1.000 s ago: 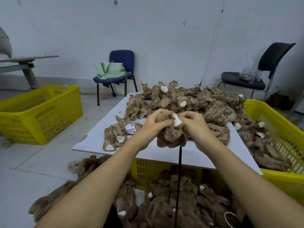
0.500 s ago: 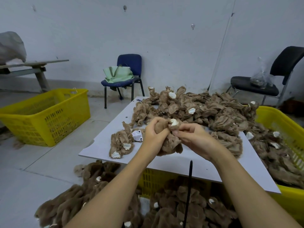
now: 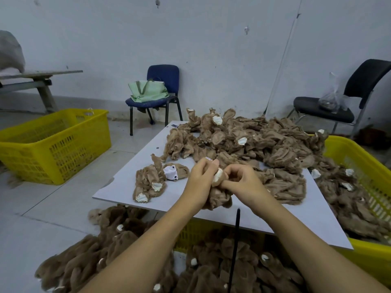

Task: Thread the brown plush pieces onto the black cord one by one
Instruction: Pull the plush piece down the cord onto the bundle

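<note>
2 hands, left hand (image 3: 201, 178) and right hand (image 3: 243, 182), grip 1 plush piece (image 3: 218, 197) above the black cord (image 3: 236, 240).

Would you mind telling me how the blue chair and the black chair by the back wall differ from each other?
The blue chair stands left of the table and faces the camera; the black chair stands at the far right, turned sideways. The blue chair carries a light green bag; the black chair carries a clear plastic bag. The blue chair's legs are dark, the black chair's silvery. Both have padded seats and stand near the wall.
</note>
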